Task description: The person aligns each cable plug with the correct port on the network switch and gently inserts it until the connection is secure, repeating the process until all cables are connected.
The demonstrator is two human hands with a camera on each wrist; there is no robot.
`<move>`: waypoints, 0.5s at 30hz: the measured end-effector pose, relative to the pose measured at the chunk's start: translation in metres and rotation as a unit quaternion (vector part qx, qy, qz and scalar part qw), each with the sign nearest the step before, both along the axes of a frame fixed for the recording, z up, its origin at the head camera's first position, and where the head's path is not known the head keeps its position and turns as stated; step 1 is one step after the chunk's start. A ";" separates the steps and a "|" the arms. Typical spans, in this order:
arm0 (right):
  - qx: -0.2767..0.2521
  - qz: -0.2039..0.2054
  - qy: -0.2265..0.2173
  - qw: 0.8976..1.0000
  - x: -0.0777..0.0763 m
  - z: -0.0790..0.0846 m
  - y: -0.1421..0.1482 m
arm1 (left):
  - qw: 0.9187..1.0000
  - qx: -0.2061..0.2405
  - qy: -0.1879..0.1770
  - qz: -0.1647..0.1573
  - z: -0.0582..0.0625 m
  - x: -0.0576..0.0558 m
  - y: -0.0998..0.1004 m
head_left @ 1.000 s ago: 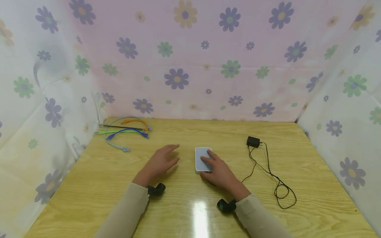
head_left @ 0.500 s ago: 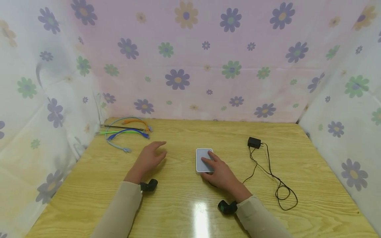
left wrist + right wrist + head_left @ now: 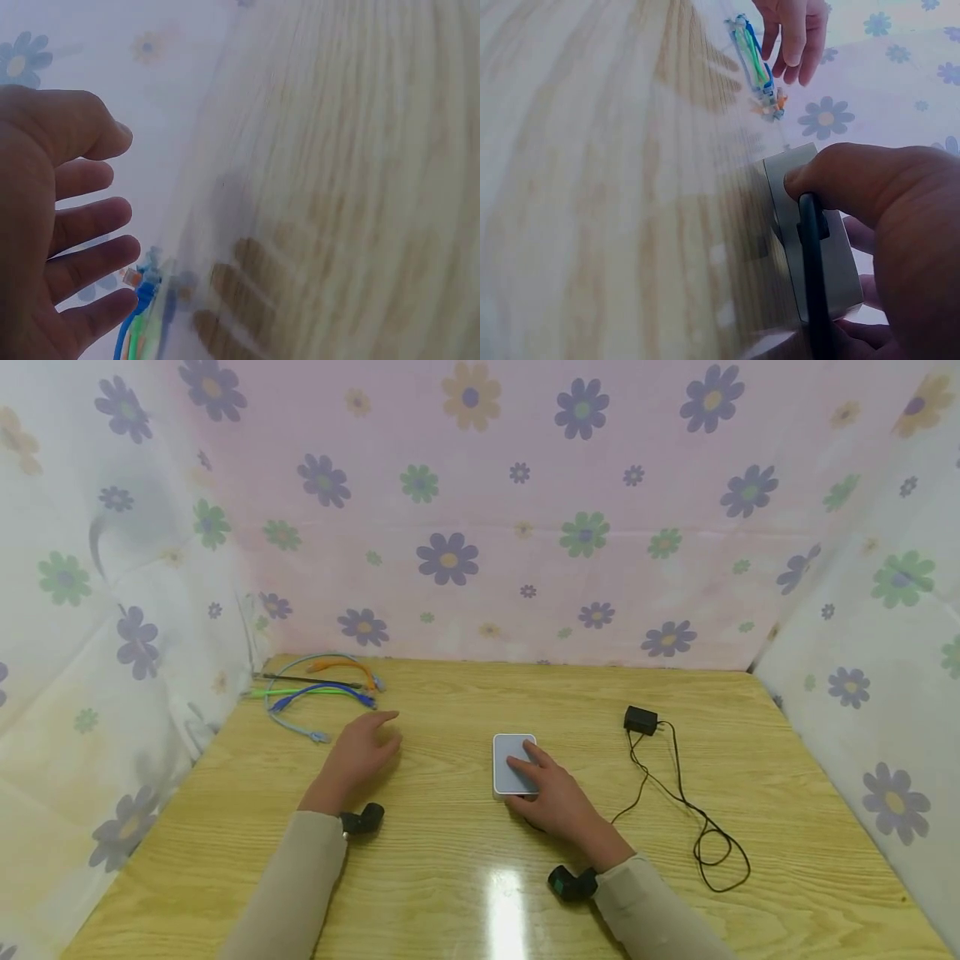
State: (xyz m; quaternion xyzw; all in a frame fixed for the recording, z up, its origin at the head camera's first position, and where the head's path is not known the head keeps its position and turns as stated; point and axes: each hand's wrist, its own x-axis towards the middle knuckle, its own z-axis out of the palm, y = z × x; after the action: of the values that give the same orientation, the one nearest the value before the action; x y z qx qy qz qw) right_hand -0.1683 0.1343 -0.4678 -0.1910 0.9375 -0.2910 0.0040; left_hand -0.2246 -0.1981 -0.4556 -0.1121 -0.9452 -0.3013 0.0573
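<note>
A small white box-shaped device with a grey top lies flat on the table. My right hand holds it, fingers spread over the top and thumb at the near side. In the right wrist view the thumb presses that side beside a black cable that runs to it. To the left, my left hand hovers over the table, fingers apart and holding nothing. Just beyond it lie several short network cables: a blue cable, an orange cable, a light-blue cable, a green one and a black one.
A black power adapter sits at the right, its thin black cord looped on the wooden table. Flower-patterned cloth encloses the back and both sides. Each wrist wears a small black camera.
My left hand has moved left, away from the white device and toward the network cables. The right hand stays on the device, which has not moved.
</note>
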 end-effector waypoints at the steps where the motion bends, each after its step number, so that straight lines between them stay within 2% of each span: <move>1: -0.001 0.000 -0.001 1.000 0.000 0.001 0.000 | 1.000 -0.002 -0.001 0.001 0.001 -0.001 -0.001; 15: 0.002 0.004 0.001 1.000 0.000 0.003 0.001 | 0.999 -0.021 -0.012 0.025 0.011 -0.024 -0.022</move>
State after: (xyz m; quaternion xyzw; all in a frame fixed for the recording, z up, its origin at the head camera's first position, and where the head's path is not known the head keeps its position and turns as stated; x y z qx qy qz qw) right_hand -0.1680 0.1354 -0.4653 -0.1953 0.9372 -0.2891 0.0049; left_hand -0.2488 -0.2202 -0.4446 -0.0862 -0.9543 -0.2817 0.0507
